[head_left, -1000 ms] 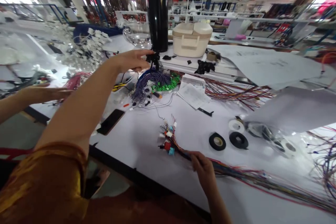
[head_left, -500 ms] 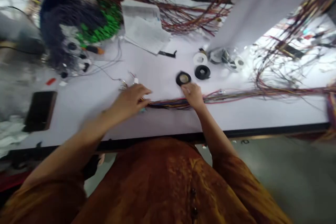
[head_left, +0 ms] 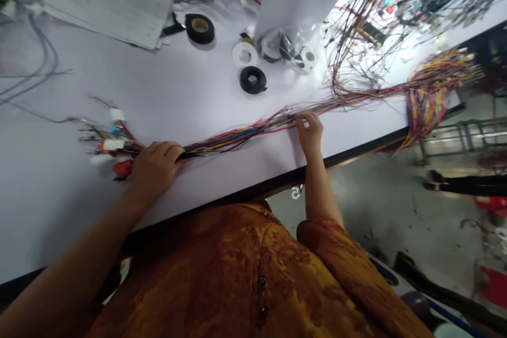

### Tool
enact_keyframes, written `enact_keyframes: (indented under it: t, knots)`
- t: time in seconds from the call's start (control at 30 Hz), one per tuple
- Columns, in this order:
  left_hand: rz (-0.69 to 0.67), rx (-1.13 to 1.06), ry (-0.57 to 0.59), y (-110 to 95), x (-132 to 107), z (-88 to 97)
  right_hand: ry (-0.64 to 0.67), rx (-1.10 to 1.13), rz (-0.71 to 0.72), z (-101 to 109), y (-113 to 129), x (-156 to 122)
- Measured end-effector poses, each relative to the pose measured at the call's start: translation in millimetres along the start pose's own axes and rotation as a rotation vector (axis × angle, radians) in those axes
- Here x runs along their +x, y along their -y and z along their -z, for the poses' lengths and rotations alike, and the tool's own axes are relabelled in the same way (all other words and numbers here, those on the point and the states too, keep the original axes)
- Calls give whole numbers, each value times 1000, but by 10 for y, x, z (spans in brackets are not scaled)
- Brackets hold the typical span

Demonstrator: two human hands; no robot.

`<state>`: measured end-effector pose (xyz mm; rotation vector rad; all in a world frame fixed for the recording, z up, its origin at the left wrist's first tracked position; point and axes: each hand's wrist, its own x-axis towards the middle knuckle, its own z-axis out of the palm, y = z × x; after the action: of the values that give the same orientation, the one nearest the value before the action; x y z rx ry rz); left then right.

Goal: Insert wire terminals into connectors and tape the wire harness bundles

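A white-topped work table (head_left: 55, 206) with a black front edge runs slantwise across the view, above a grey concrete floor (head_left: 380, 211) at the lower right. Along the table stretches a long multicoloured wire harness (head_left: 241, 140), its thin red, blue, yellow and black strands gathered into a loose bundle. One end fans into small white plastic connectors (head_left: 113, 143) and a red connector (head_left: 122, 168), at about 10 o'clock from the left hand. The other end spreads into a yellow-and-red loop of wires (head_left: 425, 100) that droops over the table edge at about 3 o'clock from the right hand.

The hands are apart, with the bundle running between them. The left hand (head_left: 154, 169) is curled over the wires just behind the connectors and seems clamped on them. The right hand (head_left: 309, 134) meets the bundle further along, but I cannot tell whether it is pinching the wires.

A black tape roll (head_left: 252, 80) lies at 11 o'clock from the right hand, and a clear plastic bag of tape rolls (head_left: 287, 50) at 12. A tangle of loose wires (head_left: 356, 26) sits at 1 o'clock.

A hard pull between the hands could strain a strand at its connector. The drooping loop's weight could drag the bundle, and stray strands could snag in the tangle.
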<state>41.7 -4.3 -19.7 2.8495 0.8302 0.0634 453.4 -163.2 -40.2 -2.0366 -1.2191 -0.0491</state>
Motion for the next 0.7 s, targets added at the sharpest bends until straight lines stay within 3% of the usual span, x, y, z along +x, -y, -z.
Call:
enact_keyframes:
  t: [0.13, 0.43, 0.53, 0.7]
  knots:
    - [3, 13, 11, 11, 13, -28, 106, -5, 79, 12, 15, -119]
    - [43, 5, 8, -12, 12, -8, 404, -76, 306, -343, 551, -159]
    - [39, 12, 21, -3, 9, -7, 414, -87, 331, -349, 645, -197]
    - [61, 34, -20, 12, 17, -41, 328, -34, 329, -180, 683, -374]
